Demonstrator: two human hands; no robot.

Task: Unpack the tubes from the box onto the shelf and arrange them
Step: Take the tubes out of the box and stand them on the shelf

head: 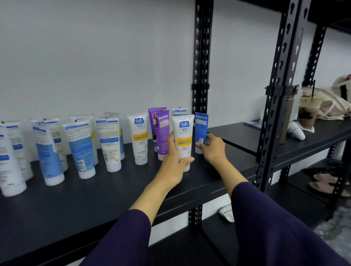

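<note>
- Upright, a white plastic Safi tube with a yellow band (pixel 183 137) stands gripped by the left hand (pixel 173 165)
- Just beside it, the right hand (pixel 211 148) pinches a blue plastic tube (pixel 200 130)

On the neighbouring black shelf to the right stands a clear plastic iced-drink cup (pixel 307 112) with a black straw. Just left of it lies a small white handheld device (pixel 296 130); a tall olive-brown bottle (pixel 286 119) stands partly behind the upright. Cream canvas bags (pixel 341 99) slump behind the cup. Pink slippers (pixel 324 183) sit on a lower shelf.
</note>
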